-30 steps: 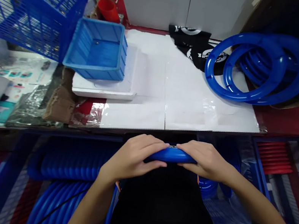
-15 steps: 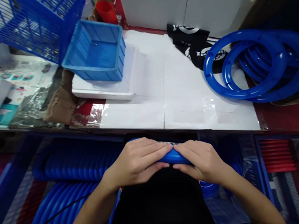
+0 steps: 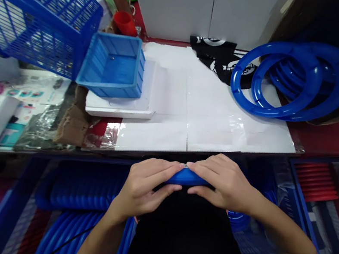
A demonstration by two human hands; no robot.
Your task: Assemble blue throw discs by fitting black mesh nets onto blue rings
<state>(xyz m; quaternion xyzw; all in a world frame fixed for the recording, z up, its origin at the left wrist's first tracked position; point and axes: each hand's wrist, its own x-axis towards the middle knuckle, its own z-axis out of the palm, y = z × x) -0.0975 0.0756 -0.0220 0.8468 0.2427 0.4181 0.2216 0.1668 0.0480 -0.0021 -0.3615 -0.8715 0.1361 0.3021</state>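
Observation:
Close to my body, just below the table's front edge, I grip a curved blue plastic ring (image 3: 187,177). My left hand (image 3: 146,182) wraps over its left part, fingers on top and thumb underneath. My right hand (image 3: 223,182) holds it in the same way from the right. The fingertips of both hands nearly meet at the middle, where a small pale patch shows on the ring. Most of the ring is hidden by my hands and the dark clothing.
A small blue bin (image 3: 113,64) stands on a white box (image 3: 119,111). Loose blue rings (image 3: 270,112) lean from an open carton at right. A blue basket (image 3: 39,12) is at left. Under the table are stacked blue rings (image 3: 72,230) and red rings (image 3: 315,181).
Both hands have shifted slightly left along with the ring. Less of the pale patch shows between my fingertips. The camera view has tilted a little upward.

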